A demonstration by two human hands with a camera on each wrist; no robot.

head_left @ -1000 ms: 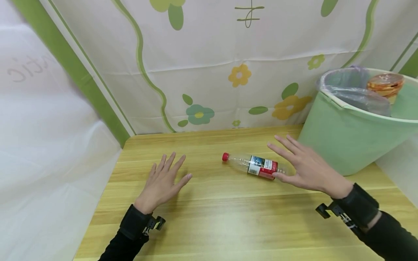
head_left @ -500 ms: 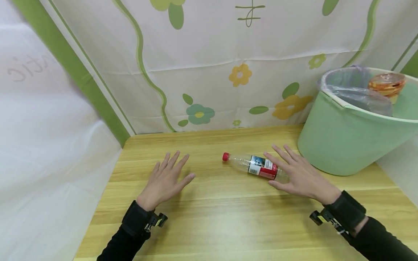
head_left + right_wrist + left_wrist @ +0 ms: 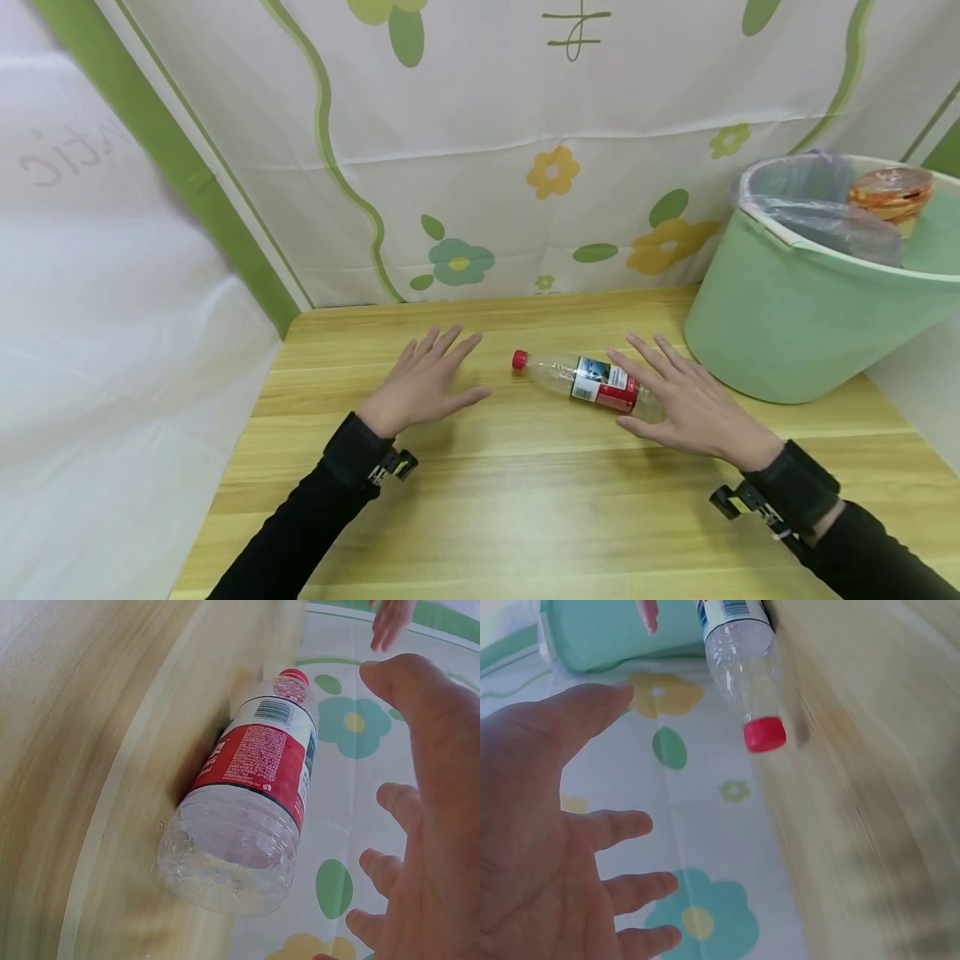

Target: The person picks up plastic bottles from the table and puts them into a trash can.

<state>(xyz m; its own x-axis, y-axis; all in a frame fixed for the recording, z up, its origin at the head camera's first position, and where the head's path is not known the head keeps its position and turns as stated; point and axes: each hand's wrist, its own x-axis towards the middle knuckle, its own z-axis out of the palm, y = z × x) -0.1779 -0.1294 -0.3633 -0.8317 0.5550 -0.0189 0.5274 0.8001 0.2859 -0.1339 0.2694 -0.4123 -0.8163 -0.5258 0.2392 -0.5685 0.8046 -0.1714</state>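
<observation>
A clear plastic bottle with a red cap and a red, white and blue label lies on its side on the wooden table, cap toward the left. My right hand hovers over the bottle's base end, fingers spread and holding nothing; it hides part of the base. The right wrist view shows a gap between that hand and the bottle. To the left of the red cap is my left hand, its fingers extended and nothing in them. In the left wrist view this hand is apart from the bottle.
A light green bucket lined with a plastic bag stands at the table's right rear. Inside its rim is an orange-patterned container. A white floral cloth hangs behind the table, and white cloth covers the left side.
My left hand has moved right and a little forward, closer to the cap. My right hand shifted slightly left and toward me, then stayed still. The bottle has not moved.
</observation>
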